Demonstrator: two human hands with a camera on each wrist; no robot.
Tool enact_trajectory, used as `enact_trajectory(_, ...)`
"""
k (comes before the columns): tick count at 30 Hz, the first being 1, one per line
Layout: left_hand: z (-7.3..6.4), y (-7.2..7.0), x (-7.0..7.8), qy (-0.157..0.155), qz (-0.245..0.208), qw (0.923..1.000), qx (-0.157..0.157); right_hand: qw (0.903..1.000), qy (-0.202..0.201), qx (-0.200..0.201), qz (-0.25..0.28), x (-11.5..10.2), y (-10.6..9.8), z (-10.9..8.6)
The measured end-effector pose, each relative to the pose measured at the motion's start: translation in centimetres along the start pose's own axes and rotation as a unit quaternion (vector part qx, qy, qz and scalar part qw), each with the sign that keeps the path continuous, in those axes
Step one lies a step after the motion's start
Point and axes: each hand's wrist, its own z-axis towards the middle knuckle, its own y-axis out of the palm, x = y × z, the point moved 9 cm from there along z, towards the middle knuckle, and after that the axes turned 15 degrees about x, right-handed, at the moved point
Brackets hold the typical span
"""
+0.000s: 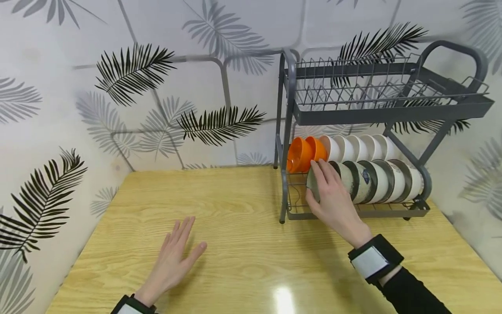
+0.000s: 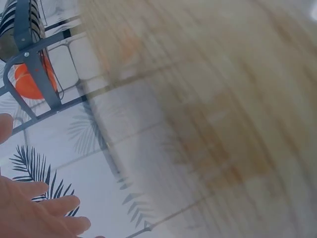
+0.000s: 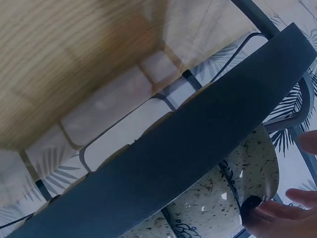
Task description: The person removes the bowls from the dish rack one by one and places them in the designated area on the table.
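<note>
a speckled bowl [image 1: 313, 185], on edge at the left end of the front row [image 1: 377, 185], low in the dark rack [image 1: 354, 116]. curled over its edge, the right hand [image 1: 335, 203], with fingers at the dark rim and thumb set apart from them; cannot tell the firmness of the pinch. could slip and drop, if held only by that smooth, curved rim. could also drag at the next bowl [image 1: 347, 176], close beside it, and set the row leaning, if pulled askew. just behind, orange bowls [image 1: 301, 155], liable to a knock from a knuckle or a swinging rim. overhead, the upper tier [image 1: 396, 114], easy to bump if lifting steeply; below, the front rail [image 1: 388, 213], likely to catch the bowl if lifting too little. well off leftward, above the tabletop [image 1: 235, 244], the left hand [image 1: 172, 257], fingers extended, holding nothing, too far away to catch a fall.
</note>
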Motion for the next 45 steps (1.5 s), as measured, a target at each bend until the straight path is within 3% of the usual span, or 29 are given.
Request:
enact_trajectory(11, 0.3, 0.4, 0.9, -0.008, -0.067, 0.9977, -0.008, 0.9945, -0.038, -0.034, -0.091, 1.1, 2.8, 1.5)
enact_trajectory(21, 0.0, 1.1, 1.7, -0.002, -0.087, 0.9959, -0.023, 0.986, -0.029, -0.055, -0.154, 2.0, 4.8, 2.6)
enact_trajectory(25, 0.0, 1.3, 1.7, -0.002, -0.086, 0.9959, -0.026, 0.9829, -0.035, -0.07, -0.167, 2.1, 5.4, 2.9)
enact_trajectory(31, 0.1, 1.4, 2.0, -0.001, -0.093, 0.9952, -0.03, 0.9849, -0.012, -0.087, -0.149, 2.5, 5.7, 3.0)
enact_trajectory(38, 0.3, 1.4, 2.1, -0.003, -0.088, 0.9957, -0.029, 0.9946, -0.007, -0.035, -0.098, 2.3, 5.1, 3.0)
enact_trajectory(45, 0.6, 1.4, 2.3, 0.003, -0.095, 0.9951, -0.028, 0.9968, -0.044, 0.058, -0.034, 1.2, 3.7, 2.6)
